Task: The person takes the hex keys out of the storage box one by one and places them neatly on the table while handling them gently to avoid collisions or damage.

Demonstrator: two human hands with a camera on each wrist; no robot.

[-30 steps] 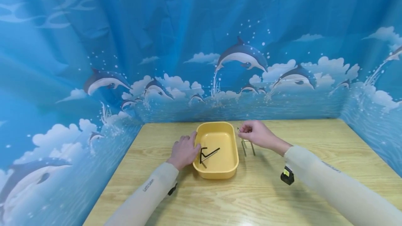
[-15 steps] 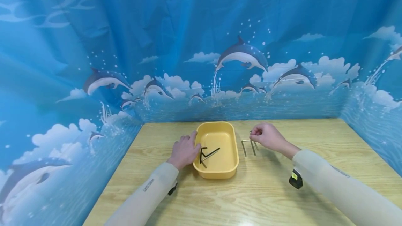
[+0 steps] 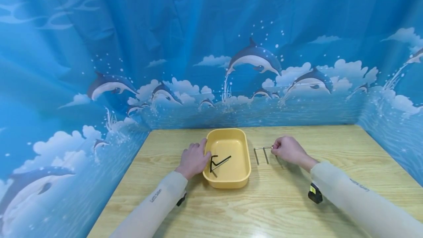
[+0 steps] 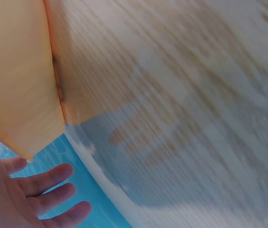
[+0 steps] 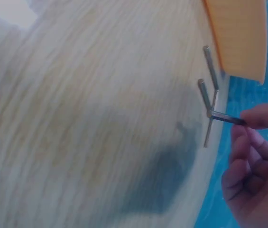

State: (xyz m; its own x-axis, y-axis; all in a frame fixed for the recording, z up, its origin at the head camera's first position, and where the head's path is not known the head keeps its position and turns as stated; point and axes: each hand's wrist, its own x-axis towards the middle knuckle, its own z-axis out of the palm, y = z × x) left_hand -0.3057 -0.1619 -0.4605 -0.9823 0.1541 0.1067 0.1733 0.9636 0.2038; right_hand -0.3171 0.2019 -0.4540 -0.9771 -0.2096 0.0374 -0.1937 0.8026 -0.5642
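My left hand (image 3: pixel 194 159) lies at the left rim of the yellow tray (image 3: pixel 226 184), its other fingers spread outside it in the left wrist view. Black L-shaped hex keys (image 3: pixel 222 161) and a silvery one lie in the tray's near-left part. Right of the tray, my right hand (image 3: pixel 290 151) pinches the end of a metal L-shaped key (image 5: pixel 227 118) between thumb and fingers. Beside it, two silvery keys (image 3: pixel 256 156) (image 5: pixel 210 66) lie on the table, long arms pointing toward the near side. The held key's lower part is partly hidden in the head view.
The wooden table (image 3: pixel 231 212) extends around the tray. A blue curtain (image 3: pixel 198 47) printed with dolphins and clouds stands along the table's back and sides.
My right hand has moved right and slightly nearer with the key in its fingers, leaving the two other keys more visible. My left hand and the tray have stayed put.
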